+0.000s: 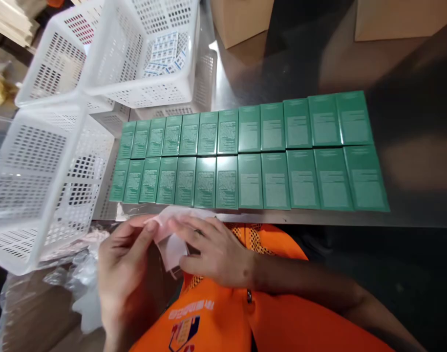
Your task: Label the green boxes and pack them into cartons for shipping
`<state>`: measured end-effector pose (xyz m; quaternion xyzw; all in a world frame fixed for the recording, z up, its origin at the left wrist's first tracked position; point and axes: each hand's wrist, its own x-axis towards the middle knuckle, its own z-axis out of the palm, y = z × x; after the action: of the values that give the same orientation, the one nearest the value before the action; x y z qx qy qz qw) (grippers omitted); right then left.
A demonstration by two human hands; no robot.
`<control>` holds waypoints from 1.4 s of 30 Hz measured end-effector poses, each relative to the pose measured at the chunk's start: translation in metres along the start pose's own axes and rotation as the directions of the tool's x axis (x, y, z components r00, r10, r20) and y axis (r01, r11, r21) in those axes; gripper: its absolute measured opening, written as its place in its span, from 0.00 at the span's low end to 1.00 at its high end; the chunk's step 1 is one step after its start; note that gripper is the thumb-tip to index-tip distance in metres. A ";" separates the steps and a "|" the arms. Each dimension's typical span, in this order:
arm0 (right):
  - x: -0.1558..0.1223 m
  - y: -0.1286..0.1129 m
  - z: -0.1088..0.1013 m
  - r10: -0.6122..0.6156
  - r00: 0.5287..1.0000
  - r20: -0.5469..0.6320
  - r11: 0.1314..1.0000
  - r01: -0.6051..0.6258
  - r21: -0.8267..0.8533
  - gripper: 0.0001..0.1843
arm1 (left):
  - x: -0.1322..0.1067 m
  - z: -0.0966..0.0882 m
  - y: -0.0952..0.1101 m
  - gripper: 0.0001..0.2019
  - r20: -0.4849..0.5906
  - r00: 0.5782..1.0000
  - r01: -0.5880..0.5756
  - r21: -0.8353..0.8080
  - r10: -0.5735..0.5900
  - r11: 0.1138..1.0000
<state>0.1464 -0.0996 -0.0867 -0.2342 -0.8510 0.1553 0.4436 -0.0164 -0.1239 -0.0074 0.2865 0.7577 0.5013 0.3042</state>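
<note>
Both hands meet at the near edge of a steel table (410,161), over an orange mesh vest. My left hand (124,269) and my right hand (212,249) pinch a thin pale pink sheet (170,244) between their fingers. Just beyond them, several green boxes (245,156) lie flat in two neat rows across the table, printed sides up.
White perforated plastic baskets (43,186) stand at the left and back left; one basket (150,49) holds small blue-and-white packets (166,54). Cardboard boxes (241,19) sit at the back. Crumpled clear plastic (76,278) lies low at the left.
</note>
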 end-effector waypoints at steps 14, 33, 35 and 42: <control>-0.028 0.053 -0.134 0.603 0.776 -0.185 0.768 -0.501 0.399 0.05 | 0.007 0.040 0.007 0.10 0.474 0.875 -0.236 0.245 0.096 0.941; 0.012 0.111 -0.109 0.821 0.568 0.055 0.544 -0.808 0.224 0.09 | 0.003 0.119 0.000 0.13 0.734 0.676 -0.568 0.471 0.056 0.675; 0.011 0.112 -0.106 0.805 0.593 0.016 0.585 -0.797 0.148 0.08 | 0.001 0.120 0.001 0.13 0.730 0.682 -0.597 0.525 0.039 0.606; 0.009 0.111 -0.102 0.768 0.640 -0.002 0.640 -0.768 -0.011 0.05 | -0.001 0.122 0.000 0.13 0.786 0.615 -0.711 0.591 -0.071 0.380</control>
<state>0.2551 0.0045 -0.0755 -0.5752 -0.6728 0.3244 0.3335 0.0750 -0.0530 -0.0452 0.7230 0.6380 -0.0617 0.2578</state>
